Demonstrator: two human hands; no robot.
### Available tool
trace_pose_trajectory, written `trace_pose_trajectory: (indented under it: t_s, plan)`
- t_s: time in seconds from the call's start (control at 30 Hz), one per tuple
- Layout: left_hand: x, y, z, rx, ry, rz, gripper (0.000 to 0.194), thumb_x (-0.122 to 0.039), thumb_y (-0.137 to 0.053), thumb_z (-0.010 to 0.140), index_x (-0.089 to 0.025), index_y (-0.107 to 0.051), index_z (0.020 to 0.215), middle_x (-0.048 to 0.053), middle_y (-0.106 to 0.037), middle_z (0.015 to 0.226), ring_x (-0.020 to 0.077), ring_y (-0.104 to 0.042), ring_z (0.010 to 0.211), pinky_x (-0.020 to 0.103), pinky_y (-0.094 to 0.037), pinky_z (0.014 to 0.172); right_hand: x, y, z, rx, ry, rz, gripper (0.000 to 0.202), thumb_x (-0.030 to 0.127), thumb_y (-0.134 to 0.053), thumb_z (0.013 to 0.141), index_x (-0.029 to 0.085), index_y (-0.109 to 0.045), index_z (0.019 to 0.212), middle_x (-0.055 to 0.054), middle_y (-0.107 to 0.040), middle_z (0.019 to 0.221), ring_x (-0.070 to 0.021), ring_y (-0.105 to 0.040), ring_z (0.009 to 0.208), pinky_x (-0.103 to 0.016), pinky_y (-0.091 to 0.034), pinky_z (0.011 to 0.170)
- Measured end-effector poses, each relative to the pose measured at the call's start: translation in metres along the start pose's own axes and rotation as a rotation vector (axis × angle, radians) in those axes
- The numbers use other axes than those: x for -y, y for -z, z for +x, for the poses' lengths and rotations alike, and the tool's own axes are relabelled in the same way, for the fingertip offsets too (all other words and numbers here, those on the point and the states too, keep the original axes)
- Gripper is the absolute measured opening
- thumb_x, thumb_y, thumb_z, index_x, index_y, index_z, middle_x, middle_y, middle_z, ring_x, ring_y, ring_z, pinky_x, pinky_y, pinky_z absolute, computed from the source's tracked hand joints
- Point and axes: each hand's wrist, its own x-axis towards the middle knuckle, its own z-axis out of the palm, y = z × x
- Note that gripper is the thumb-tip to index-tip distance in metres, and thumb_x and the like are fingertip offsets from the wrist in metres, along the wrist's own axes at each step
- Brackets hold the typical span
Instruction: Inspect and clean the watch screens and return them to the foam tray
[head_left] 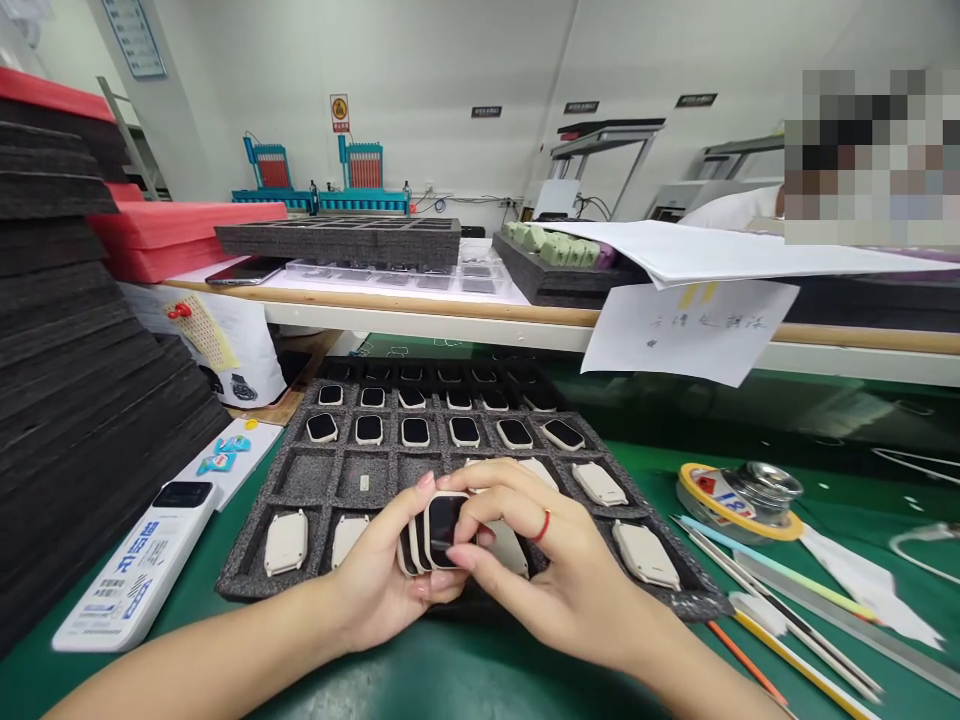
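Note:
My left hand [382, 580] is wrapped round a small stack of smartwatch bodies [417, 540], cream-framed with dark glass. Thumb and fingers of my right hand [540, 560] pinch the front watch body [444, 530] of that stack, its black screen turned towards me. Beneath both hands lies a dark grey foam tray [247, 545] divided into square pockets. In its back rows, watch bodies [464, 431] rest screen up. Nearer pockets hold watch bodies [645, 553] with their pale side up. My hands hide some of the front pockets.
Left of the tray lies a white boxy device [139, 565], beside tall stacks of black foam [60, 400]. To the right are a tape roll [739, 500] and several pens and sticks [780, 580]. A shelf [450, 312] crosses behind. A person's sleeve [735, 208] shows beyond it.

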Motion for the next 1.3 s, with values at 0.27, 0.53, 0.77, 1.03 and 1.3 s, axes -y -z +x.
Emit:
trace_pose_trajectory:
  t_s: [0.27,0.53,0.77,1.03,1.3]
  plan:
    - [-0.002,-0.004,-0.005,0.011,-0.009,0.07,0.037,-0.046,-0.074,0.08,-0.011,-0.073,0.093,0.011,-0.072,0.077,0.0055,-0.05,0.042,0.015,-0.023,0.04,-0.006,0.015,0.002,-0.515,-0.323,0.349,0.014,0.03,-0.069,0.091,0.023,-0.069,0.079,0.0,-0.073,0.08,-0.0096,-0.066,0.054,-0.026,-0.061,0.066]
    - [-0.003,-0.003,-0.005,0.012,-0.005,0.063,0.036,-0.046,-0.073,0.081,-0.012,-0.073,0.092,0.011,-0.072,0.077,0.0058,-0.051,0.042,0.016,-0.021,0.04,-0.005,0.021,-0.004,-0.507,-0.215,0.198,0.011,0.018,-0.068,0.09,0.026,-0.071,0.097,-0.002,-0.077,0.098,-0.0185,-0.075,0.095,-0.032,-0.063,0.088]
    - [-0.001,-0.001,-0.004,0.03,0.005,0.056,0.037,-0.048,-0.074,0.08,-0.012,-0.071,0.087,0.008,-0.068,0.073,0.0059,-0.05,0.044,0.016,-0.021,0.04,-0.005,0.02,-0.009,-0.202,0.22,-0.097,0.038,-0.002,-0.07,0.08,0.023,-0.072,0.109,-0.003,-0.079,0.096,-0.0189,-0.074,0.092,-0.031,-0.063,0.083]
    - [-0.002,0.001,-0.004,-0.002,0.057,0.026,0.042,-0.051,-0.078,0.074,-0.012,-0.071,0.089,0.002,-0.059,0.066,0.0046,-0.048,0.043,0.014,-0.021,0.039,0.005,0.015,-0.013,0.036,0.308,-0.16,0.043,0.007,-0.068,0.087,0.024,-0.063,0.126,-0.003,-0.079,0.103,-0.0199,-0.074,0.097,-0.034,-0.062,0.088]
    - [0.003,-0.004,-0.003,0.02,-0.051,0.151,0.044,-0.055,-0.077,0.075,-0.013,-0.066,0.083,-0.005,-0.048,0.056,0.0016,-0.035,0.04,0.015,-0.015,0.039,0.005,0.0,-0.011,-0.038,0.189,-0.317,0.055,0.031,-0.076,0.084,0.023,-0.055,0.134,-0.006,-0.072,0.087,-0.0214,-0.063,0.074,-0.038,-0.055,0.068]
